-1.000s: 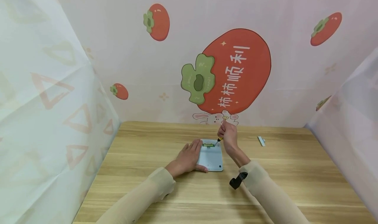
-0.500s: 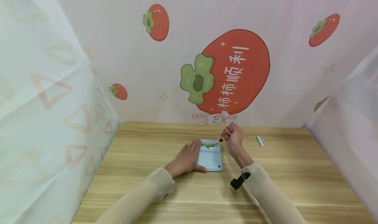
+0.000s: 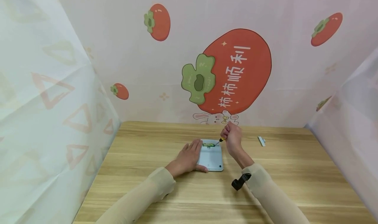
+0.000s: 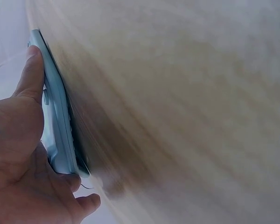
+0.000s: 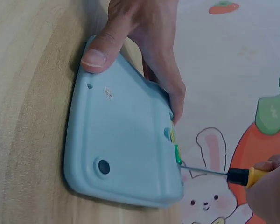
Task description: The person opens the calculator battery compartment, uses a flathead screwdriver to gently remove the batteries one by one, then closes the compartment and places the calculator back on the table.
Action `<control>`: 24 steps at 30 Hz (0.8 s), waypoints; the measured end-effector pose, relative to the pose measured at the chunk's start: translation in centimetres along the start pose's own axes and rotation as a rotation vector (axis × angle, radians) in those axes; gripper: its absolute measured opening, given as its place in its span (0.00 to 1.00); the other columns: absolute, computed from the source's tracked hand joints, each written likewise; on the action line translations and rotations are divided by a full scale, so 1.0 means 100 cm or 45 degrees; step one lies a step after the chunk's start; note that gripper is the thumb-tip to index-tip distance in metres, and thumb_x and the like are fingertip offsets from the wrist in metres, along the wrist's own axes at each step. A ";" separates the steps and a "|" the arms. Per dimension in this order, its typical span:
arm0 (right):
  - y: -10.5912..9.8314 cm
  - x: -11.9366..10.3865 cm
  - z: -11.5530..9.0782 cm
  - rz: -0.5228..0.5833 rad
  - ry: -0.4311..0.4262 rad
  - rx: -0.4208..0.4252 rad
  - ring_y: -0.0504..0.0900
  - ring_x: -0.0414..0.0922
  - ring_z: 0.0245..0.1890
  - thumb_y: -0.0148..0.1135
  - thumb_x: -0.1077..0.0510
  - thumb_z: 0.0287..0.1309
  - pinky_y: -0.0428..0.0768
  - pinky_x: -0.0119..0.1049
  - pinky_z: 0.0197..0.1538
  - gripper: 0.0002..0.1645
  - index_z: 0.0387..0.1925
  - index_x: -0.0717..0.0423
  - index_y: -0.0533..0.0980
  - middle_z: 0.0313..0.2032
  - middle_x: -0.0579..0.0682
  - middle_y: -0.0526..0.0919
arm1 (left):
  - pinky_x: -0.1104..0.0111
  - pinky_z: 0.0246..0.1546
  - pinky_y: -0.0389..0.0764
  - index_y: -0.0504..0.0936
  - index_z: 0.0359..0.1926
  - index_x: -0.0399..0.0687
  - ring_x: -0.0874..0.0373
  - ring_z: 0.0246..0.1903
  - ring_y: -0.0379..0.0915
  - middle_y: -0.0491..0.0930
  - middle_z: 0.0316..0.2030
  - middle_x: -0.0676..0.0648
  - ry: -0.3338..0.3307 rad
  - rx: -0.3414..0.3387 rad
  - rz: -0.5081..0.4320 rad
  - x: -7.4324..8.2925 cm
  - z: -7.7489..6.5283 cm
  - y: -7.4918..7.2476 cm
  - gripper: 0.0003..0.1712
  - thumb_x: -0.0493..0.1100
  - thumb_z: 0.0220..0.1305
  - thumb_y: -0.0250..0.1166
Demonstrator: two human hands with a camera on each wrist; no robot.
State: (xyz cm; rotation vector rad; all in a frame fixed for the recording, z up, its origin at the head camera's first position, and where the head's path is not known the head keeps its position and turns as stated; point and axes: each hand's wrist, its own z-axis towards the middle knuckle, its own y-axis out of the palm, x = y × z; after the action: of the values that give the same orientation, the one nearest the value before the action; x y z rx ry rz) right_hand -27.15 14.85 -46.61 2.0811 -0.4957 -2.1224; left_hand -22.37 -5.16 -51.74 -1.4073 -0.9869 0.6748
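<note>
1. Left hand holds the device by its left side: thumb on the face, fingers over the far edge. The left wrist view alone shows the fingertips bent at the device's end.
2. Device: pale blue, smooth, rounded corners; lies on the wood-grain table, between the two hands. The left wrist view shows its thickness and a seam along the side. The right wrist view adds a small printed label and a corner hole, neither legible from the head.
3. Recess, at the device's far end: uncovered, narrow; contains a green strip.
4. Screwdriver: thin metal shaft, black and yellow handle. Tip at the recess's right end; exact contact point cannot be determined.
5. Right hand: fingers curled round the screwdriver handle. Black strap at the wrist, below a beige cuff.
6. Cover piece: slim, pale, with a side tab; rests on the table, well apart from the device.
</note>
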 end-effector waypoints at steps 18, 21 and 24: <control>0.010 0.002 -0.002 -0.119 -0.075 -0.027 0.59 0.39 0.18 0.40 0.55 0.86 0.58 0.32 0.25 0.29 0.19 0.51 0.57 0.17 0.42 0.57 | 0.48 0.76 0.65 0.50 0.83 0.39 0.49 0.81 0.51 0.53 0.82 0.39 0.005 -0.014 0.040 0.002 0.001 0.002 0.75 0.82 0.53 0.68; 0.006 0.002 0.000 0.003 -0.039 -0.013 0.59 0.40 0.19 0.39 0.55 0.86 0.58 0.33 0.26 0.28 0.21 0.52 0.57 0.17 0.42 0.57 | 0.48 0.77 0.63 0.49 0.84 0.40 0.49 0.82 0.50 0.52 0.82 0.39 -0.005 -0.015 0.029 0.002 0.001 0.002 0.75 0.82 0.53 0.69; 0.004 0.002 0.001 0.065 -0.029 -0.008 0.58 0.40 0.18 0.39 0.55 0.86 0.58 0.33 0.26 0.28 0.21 0.53 0.57 0.18 0.43 0.56 | 0.48 0.77 0.63 0.48 0.84 0.40 0.48 0.82 0.50 0.52 0.83 0.39 -0.010 -0.007 0.015 0.001 0.000 0.001 0.75 0.81 0.53 0.69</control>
State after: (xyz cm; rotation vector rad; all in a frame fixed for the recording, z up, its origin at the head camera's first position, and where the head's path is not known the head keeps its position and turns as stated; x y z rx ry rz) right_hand -27.35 14.45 -46.70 2.0206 -0.5380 -2.1186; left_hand -22.29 -5.02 -51.86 -1.4168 -0.9881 0.6873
